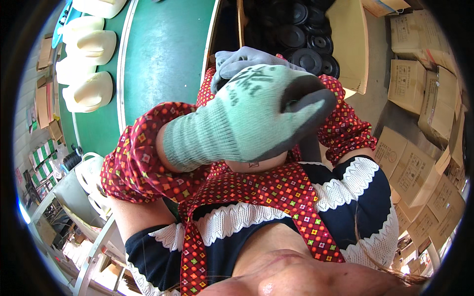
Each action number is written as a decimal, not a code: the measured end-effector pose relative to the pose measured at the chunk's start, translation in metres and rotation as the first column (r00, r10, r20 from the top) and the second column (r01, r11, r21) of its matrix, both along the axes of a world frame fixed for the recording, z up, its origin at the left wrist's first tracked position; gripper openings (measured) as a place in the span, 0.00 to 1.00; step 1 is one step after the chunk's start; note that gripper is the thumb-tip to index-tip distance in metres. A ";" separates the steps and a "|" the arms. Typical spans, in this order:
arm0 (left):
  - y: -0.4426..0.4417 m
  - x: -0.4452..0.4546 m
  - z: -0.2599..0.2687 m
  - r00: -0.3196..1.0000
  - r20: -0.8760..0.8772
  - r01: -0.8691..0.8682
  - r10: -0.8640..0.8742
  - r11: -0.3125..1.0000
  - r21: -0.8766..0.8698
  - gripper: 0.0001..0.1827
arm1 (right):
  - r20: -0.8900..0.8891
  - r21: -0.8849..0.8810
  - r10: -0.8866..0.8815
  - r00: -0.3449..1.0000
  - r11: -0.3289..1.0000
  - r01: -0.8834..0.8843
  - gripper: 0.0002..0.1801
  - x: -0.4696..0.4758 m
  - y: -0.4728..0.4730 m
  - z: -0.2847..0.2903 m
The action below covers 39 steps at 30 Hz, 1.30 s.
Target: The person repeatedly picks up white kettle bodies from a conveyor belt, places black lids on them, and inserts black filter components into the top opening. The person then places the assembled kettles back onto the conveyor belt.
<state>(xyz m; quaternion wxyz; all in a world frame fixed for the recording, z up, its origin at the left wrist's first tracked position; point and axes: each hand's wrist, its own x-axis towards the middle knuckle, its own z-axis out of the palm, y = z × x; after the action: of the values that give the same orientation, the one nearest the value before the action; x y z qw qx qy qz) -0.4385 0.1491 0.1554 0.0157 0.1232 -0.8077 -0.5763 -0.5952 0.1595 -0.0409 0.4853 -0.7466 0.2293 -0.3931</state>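
My left hand point(259, 111), in a pale green knit glove with a dark coated palm and black markings, is in front of my chest. Its thumb lies against the curled fingers; anything between them is hidden. A pale rounded object point(259, 165) with a small printed mark shows partly below it, and contact cannot be told. Just beyond, my right hand point(251, 63), in a grey glove, reaches across with bent fingers, partly covered by the left glove. What it touches is hidden. Cream molded plastic parts point(89, 92) sit on the green tabletop point(163, 55) at the left.
Round black plastic parts point(306, 61) fill an area beyond my hands, beside an open carton's flap point(350, 44). Cardboard boxes point(407, 81) are stacked along the right. A metal rail point(122, 66) runs along the green surface. More cream parts point(90, 170) are at the lower left.
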 end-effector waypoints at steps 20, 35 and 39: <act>0.020 -0.011 0.010 0.966 0.171 0.250 -0.192 0.857 -0.450 0.34 | -0.060 0.057 -0.191 0.980 0.979 0.194 0.14 0.031 0.011 -0.042; -0.067 0.135 -0.112 0.988 0.073 -0.103 0.133 0.942 -0.318 0.18 | -0.503 -0.461 -0.709 0.495 0.704 0.540 0.24 0.052 0.090 0.099; -0.086 0.131 -0.154 0.999 -0.002 -0.047 0.049 0.951 -0.305 0.18 | -0.604 -0.455 -0.675 0.423 0.728 0.513 0.26 0.057 0.086 0.115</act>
<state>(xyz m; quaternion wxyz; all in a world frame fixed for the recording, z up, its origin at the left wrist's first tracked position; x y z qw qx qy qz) -0.3073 0.0633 0.0019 0.0461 0.1405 -0.8838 -0.4439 -0.5384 0.2458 0.0741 0.0994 -0.7514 0.6129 -0.2232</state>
